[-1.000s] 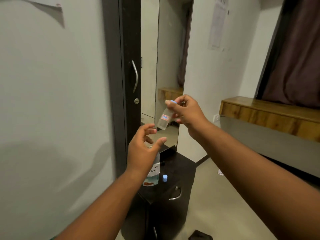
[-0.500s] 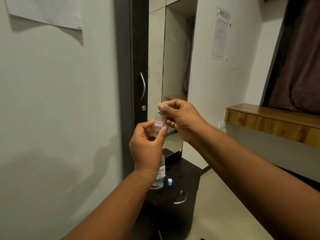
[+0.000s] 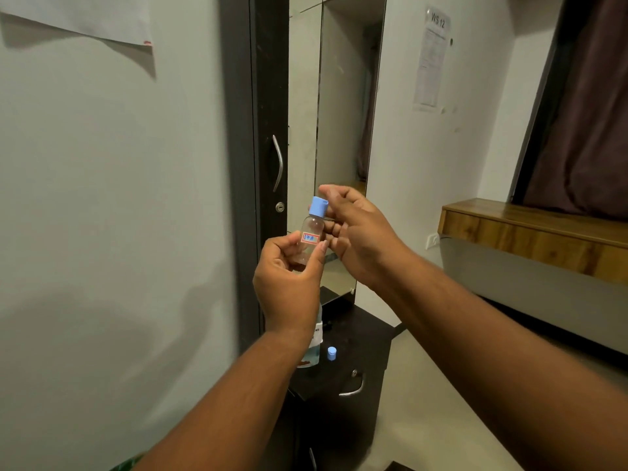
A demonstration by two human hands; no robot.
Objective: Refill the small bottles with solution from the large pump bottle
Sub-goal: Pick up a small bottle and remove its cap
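A small clear bottle (image 3: pixel 310 234) with a blue cap and a red-and-blue label is held upright in front of me. My left hand (image 3: pixel 289 283) grips its lower body with thumb and fingers. My right hand (image 3: pixel 356 232) is just to its right, fingers spread, fingertips close to the blue cap; whether they touch the cap is unclear. Below, on the dark cabinet (image 3: pixel 360 338), stands the large bottle (image 3: pixel 314 348) with a white label, mostly hidden behind my left wrist. A second small item with a blue cap (image 3: pixel 332 353) stands beside it.
A tall mirror (image 3: pixel 339 147) and a dark wardrobe door with a metal handle (image 3: pixel 278 163) rise behind the cabinet. A white wall is on the left. A wooden ledge (image 3: pixel 530 232) runs along the right, with bare floor below it.
The small bottle passed from my right hand to my left. My right hand let go of the cap end and opened beside it. The view tilted upward slightly.
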